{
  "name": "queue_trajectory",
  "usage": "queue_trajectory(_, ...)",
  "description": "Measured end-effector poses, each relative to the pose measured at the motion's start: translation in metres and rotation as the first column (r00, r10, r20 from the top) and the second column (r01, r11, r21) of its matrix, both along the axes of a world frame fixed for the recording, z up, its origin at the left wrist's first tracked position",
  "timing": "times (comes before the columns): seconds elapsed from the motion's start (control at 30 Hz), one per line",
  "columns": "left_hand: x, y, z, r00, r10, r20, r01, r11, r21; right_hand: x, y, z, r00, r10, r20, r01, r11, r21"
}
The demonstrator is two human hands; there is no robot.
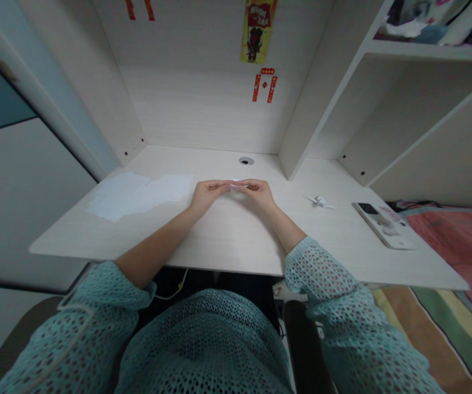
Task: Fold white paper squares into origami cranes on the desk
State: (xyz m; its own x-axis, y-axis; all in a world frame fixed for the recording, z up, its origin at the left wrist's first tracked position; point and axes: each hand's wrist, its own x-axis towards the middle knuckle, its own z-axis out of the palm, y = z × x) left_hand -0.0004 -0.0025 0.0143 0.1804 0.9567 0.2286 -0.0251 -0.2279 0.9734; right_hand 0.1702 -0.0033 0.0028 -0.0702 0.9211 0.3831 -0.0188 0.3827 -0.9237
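My left hand [211, 192] and my right hand [256, 190] meet above the middle of the white desk [219, 241]. Fingertips of both hands pinch a small piece of white paper [235, 186], mostly hidden behind the fingers. How it is folded cannot be made out. On the desk to the right lies a small folded white paper piece [318, 201] with thin pointed ends. Over to the left, several loose white paper sheets [125, 194] overlap one another, apart from my left hand.
A phone in a pale case [384, 225] lies near the desk's right end. Behind my hands is a round cable hole [246, 161]. An upright shelf panel [314, 104] rises at the back right. Striped bedding [437, 328] borders the desk on the right.
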Motion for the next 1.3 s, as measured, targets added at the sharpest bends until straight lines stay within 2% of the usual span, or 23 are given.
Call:
queue_trajectory(0.4, -0.003, 0.002, 0.001, 0.998, 0.009, -0.055, -0.009, 1.0, -0.001, 0.002, 0.0, 0.001, 0.998, -0.039, 0.051, 0.038, 0.999, 0.008)
queue_trajectory(0.67, -0.004, 0.005, -0.002, 0.997, 0.064, -0.033, -0.063, 0.997, 0.037, 0.003, 0.006, -0.004, 0.998, -0.053, 0.02, 0.054, 0.998, -0.019)
queue_trajectory(0.97, 0.0, -0.002, 0.002, 0.991, 0.127, -0.031, -0.124, 0.987, 0.101, -0.003, -0.002, 0.003, 0.996, -0.083, -0.021, 0.084, 0.996, 0.011)
queue_trajectory(1.2, 0.0, -0.004, 0.004, 0.984, 0.176, -0.009, -0.172, 0.971, 0.166, -0.014, -0.006, 0.0, 0.988, -0.141, -0.067, 0.134, 0.985, -0.107)
queue_trajectory(1.3, 0.001, -0.002, 0.002, 0.989, 0.147, -0.002, -0.145, 0.975, 0.169, -0.013, -0.004, 0.002, 0.989, -0.127, -0.069, 0.122, 0.99, -0.073)
